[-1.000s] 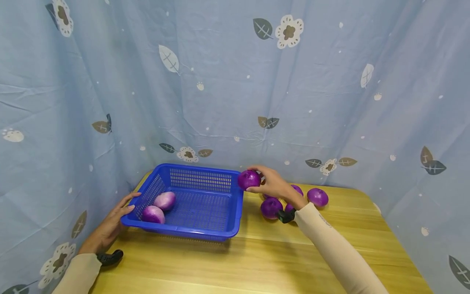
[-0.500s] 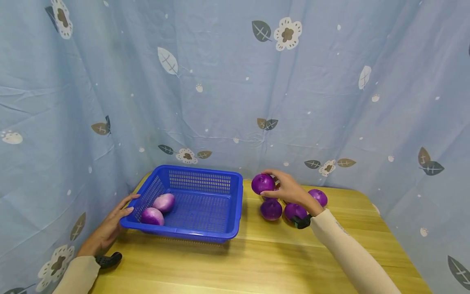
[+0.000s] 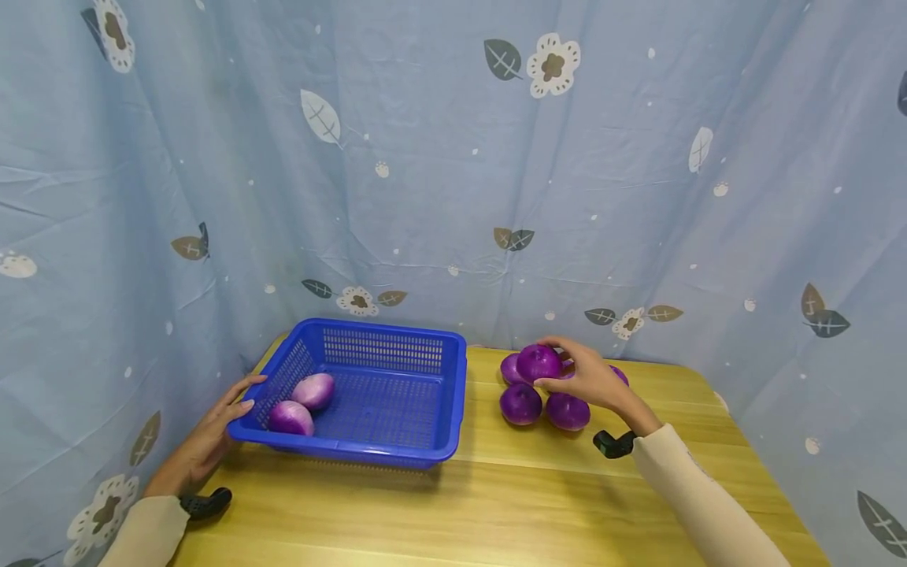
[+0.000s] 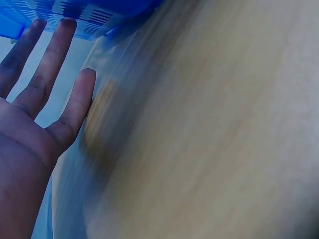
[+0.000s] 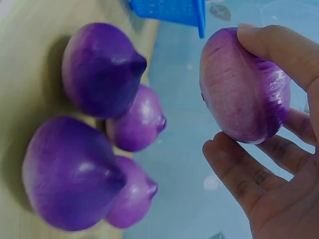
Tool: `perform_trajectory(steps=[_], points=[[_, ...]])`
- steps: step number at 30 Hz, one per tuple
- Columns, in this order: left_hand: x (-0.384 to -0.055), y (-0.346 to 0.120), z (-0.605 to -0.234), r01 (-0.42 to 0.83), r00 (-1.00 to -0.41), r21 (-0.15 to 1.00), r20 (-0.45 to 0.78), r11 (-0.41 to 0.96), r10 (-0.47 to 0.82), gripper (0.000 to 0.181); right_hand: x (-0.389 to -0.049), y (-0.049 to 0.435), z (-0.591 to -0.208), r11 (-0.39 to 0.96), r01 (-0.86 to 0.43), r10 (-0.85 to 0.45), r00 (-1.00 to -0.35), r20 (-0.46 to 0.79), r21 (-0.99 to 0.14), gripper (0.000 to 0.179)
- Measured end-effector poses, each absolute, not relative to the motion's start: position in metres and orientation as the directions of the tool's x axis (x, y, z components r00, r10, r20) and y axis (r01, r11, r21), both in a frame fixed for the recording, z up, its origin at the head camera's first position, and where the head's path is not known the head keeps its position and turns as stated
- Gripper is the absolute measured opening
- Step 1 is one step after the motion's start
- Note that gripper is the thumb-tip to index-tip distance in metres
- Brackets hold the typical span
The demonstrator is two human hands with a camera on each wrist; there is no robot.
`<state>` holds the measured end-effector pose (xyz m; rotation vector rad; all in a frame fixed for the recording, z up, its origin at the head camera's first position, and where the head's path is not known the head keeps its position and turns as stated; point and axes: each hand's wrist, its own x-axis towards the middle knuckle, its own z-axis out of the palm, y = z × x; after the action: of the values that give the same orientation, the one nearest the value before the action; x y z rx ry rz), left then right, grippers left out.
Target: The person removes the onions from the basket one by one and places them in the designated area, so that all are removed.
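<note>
Blue patterned curtain point(image 3: 418, 157) fills the background. Below it, wood-grain bench point(image 3: 439, 524). Blue basket point(image 3: 347, 450), slotted walls, toward the bench's left. 2 pale sleeves: right sleeve point(image 3: 708, 496) reaching in from lower right, left sleeve point(image 3: 145, 531) low in the left corner. Left hand point(image 3: 209, 437) rests at the basket's left rim; left wrist view has the visible fingers spread and fairly straight, 2 tips by the slotted wall. Right hand point(image 3: 590, 379) holds the held onion point(image 3: 534, 364), thumb below and fingers above in head view, grip only as wide as the bulb. Right wrist view puts that bulb apart from 4 others. Loose group on bench: front-left onion point(image 3: 520, 405) and front-right onion point(image 3: 568, 412) side by side, rear-left onion point(image 3: 512, 368) behind; more purple past the right hand, count uncertain in head view. In basket, near its left wall: front pale onion point(image 3: 290, 418), rear pale onion point(image 3: 314, 391), touching or nearly so. Key relation, as I judge it: held onion lies to the basket's right, among or above the loose bulbs; right hand is plainly nearer, left hand across at the basket's opposite side. Bulb near round, so long axis should matter little.
</note>
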<state>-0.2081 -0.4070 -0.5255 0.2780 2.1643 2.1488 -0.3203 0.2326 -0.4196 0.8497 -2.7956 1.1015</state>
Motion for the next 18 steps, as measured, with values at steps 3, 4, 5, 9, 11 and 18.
perform_trajectory(steps=[3,4,5,9,11,18], points=[[-0.208,-0.407,-0.525,0.07,-0.979,0.998,0.07,-0.003,0.189,0.051,-0.316,0.244,-0.422,0.619,-0.478,-0.454,-0.865,0.213,-0.623,0.072],[-0.208,-0.407,-0.525,0.07,-0.979,0.998,0.07,-0.006,0.19,0.05,-0.315,0.247,-0.423,0.62,-0.472,-0.447,-0.869,0.212,-0.627,0.071],[-0.207,-0.407,-0.525,0.069,-0.979,0.998,0.069,-0.007,0.193,0.05,-0.314,0.251,-0.424,0.623,-0.469,-0.442,-0.872,0.213,-0.627,0.071],[-0.207,-0.408,-0.524,0.07,-0.974,0.997,0.071,-0.016,0.213,0.05,-0.31,0.265,-0.43,0.631,-0.453,-0.421,-0.882,0.213,-0.629,0.073],[-0.206,-0.408,-0.524,0.068,-0.974,0.998,0.07,-0.019,0.215,0.05,-0.308,0.273,-0.433,0.645,-0.451,-0.412,-0.885,0.216,-0.617,0.074],[-0.207,-0.406,-0.524,0.058,-0.98,0.998,0.062,-0.031,0.189,0.05,-0.301,0.301,-0.443,0.668,-0.413,-0.361,-0.907,0.216,-0.619,0.075]])
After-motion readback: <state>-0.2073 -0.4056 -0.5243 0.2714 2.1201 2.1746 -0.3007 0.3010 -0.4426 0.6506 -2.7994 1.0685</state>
